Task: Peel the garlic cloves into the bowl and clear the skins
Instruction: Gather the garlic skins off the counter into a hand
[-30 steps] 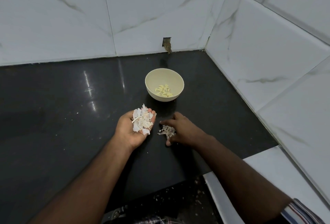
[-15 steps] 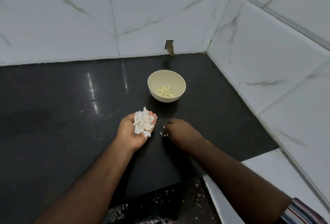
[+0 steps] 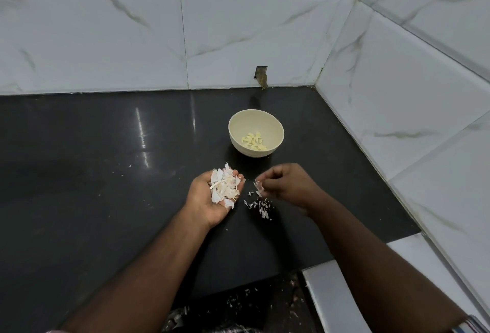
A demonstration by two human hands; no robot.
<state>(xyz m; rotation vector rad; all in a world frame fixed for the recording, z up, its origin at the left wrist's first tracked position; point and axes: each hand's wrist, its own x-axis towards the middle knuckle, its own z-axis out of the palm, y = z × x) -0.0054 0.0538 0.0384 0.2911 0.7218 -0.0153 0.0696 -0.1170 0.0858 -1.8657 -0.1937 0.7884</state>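
Note:
A cream bowl (image 3: 238, 139) stands on the black counter and holds several peeled garlic cloves (image 3: 254, 142). My left hand (image 3: 209, 201) is palm up in front of the bowl, cupping a heap of white garlic skins (image 3: 224, 186). Just to its right, my right hand (image 3: 287, 183) hovers above the counter with curled fingers pinching a few skin pieces (image 3: 258, 186). More loose skin scraps (image 3: 261, 205) lie on the counter beneath it.
The black counter (image 3: 92, 186) ends in white marble-look tiled walls at the back and right. A small hole in the back wall (image 3: 261, 75) sits behind the bowl. A white ledge (image 3: 334, 298) lies lower right. Skin flecks litter the floor (image 3: 238, 303) below the counter edge.
My right hand has lifted off the counter with a pinch of skins, leaving scraps behind. My left hand still cups its heap in the same place.

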